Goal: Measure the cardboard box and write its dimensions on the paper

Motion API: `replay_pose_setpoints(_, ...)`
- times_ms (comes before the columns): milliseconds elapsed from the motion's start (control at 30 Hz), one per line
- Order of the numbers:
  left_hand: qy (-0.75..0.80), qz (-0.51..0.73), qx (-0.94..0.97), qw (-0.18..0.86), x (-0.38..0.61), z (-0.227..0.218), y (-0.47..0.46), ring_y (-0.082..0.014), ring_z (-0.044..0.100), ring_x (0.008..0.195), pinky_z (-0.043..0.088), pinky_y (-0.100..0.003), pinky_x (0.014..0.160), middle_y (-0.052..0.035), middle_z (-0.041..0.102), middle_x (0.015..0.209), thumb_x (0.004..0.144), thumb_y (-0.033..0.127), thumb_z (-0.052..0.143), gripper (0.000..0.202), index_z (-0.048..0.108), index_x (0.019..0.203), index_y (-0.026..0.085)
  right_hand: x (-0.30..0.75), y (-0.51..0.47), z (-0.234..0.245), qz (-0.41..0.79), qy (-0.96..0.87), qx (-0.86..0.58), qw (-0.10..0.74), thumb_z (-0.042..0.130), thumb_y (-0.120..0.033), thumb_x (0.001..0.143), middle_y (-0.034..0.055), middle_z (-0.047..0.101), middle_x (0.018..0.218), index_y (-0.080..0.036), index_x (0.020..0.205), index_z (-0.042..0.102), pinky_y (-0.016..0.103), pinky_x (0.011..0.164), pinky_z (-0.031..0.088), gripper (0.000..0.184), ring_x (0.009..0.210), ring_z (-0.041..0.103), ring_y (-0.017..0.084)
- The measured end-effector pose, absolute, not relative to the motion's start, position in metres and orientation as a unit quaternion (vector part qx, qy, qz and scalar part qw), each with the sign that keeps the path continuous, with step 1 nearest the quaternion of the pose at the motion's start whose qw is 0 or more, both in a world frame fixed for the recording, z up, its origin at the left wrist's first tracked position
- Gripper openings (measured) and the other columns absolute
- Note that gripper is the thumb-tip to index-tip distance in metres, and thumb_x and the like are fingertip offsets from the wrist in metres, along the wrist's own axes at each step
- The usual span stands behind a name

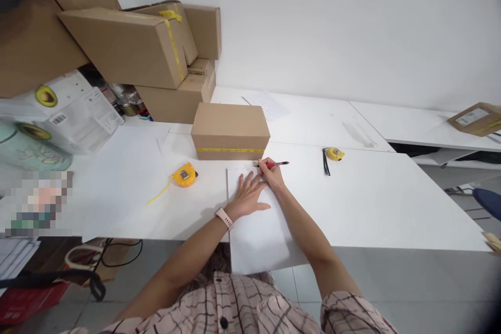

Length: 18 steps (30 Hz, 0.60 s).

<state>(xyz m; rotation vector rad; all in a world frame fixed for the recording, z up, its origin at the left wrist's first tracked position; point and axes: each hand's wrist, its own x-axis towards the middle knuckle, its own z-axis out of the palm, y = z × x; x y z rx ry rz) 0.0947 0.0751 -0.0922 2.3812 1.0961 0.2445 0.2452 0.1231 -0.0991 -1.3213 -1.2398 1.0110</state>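
The white tabletop (376,198) extends to either side of the left fingers (247,180) and right fingers (268,166). A box (230,125) sits just beyond them. Paper (258,245) lies beneath, overhanging the near edge; the left fingers rest spread on it, gripping nothing. An orange tape measure (185,175) lies left of them, a yellow one (334,154) well right. The right fingers pinch a red pen (279,163) near the paper's far edge.
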Motion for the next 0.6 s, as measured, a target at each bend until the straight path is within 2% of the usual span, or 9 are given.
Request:
replay_pose_setpoints(100,0.411,0.051,0.876,0.248,0.099,-0.085,0.078,-0.0457,0.007,0.155,-0.001,-0.071,0.119,-0.0173,0.024,0.167,0.077,0.055,0.078,0.082,0.046,0.146,0.024,0.251,0.126,-0.105,0.386,-0.512,-0.556,0.529,0.062,-0.062,0.084,-0.0040,0.050,0.064,-0.023,0.075,0.050,0.027,0.060,0.040,0.041,0.061,0.045,0.014)
replay_pose_setpoints(233,0.413,0.015,0.874,0.255,0.101,-0.077,0.083,-0.0438,0.001,0.156,-0.004,-0.074,0.117,-0.0118,0.017,0.170,0.075,0.062,0.076,0.094,0.035,0.153,0.031,0.255,0.127,-0.109,0.405,-0.526,-0.534,0.523,0.066,-0.055,0.083,-0.0030,0.055,0.073,-0.024,0.088,0.056,0.028,0.062,0.042,0.033,0.064,0.049,0.014)
replay_pose_setpoints(367,0.405,-0.019,0.871,0.277,0.102,-0.073,0.089,-0.0460,-0.011,0.154,-0.008,-0.078,0.113,-0.0087,0.006,0.172,0.071,0.066,0.076,0.111,0.020,0.160,0.033,0.256,0.126,-0.107,0.395,-0.508,-0.553,0.528,0.069,-0.048,0.080,-0.0028,0.054,0.069,-0.023,0.075,0.052,0.029,0.062,0.041,0.031,0.062,0.048,0.014)
replay_pose_setpoints(500,0.402,-0.038,0.869,0.285,0.105,-0.072,0.094,-0.0481,-0.018,0.152,-0.013,-0.080,0.110,-0.0066,0.005,0.172,0.068,0.067,0.078,0.119,0.011,0.162,0.037,0.255,0.124,-0.105,0.353,-0.491,-0.592,0.533,0.065,-0.039,0.080,-0.0057,0.045,0.059,-0.024,0.067,0.043,0.028,0.059,0.037,0.030,0.058,0.043,0.013)
replay_pose_setpoints(600,0.401,-0.052,0.868,0.289,0.106,-0.070,0.095,-0.0484,-0.020,0.151,-0.014,-0.081,0.108,-0.0066,0.005,0.172,0.068,0.067,0.077,0.120,0.010,0.162,0.037,0.255,0.125,-0.106,0.341,-0.496,-0.598,0.529,0.063,-0.037,0.080,-0.0061,0.044,0.056,-0.024,0.066,0.042,0.028,0.058,0.036,0.028,0.057,0.042,0.013)
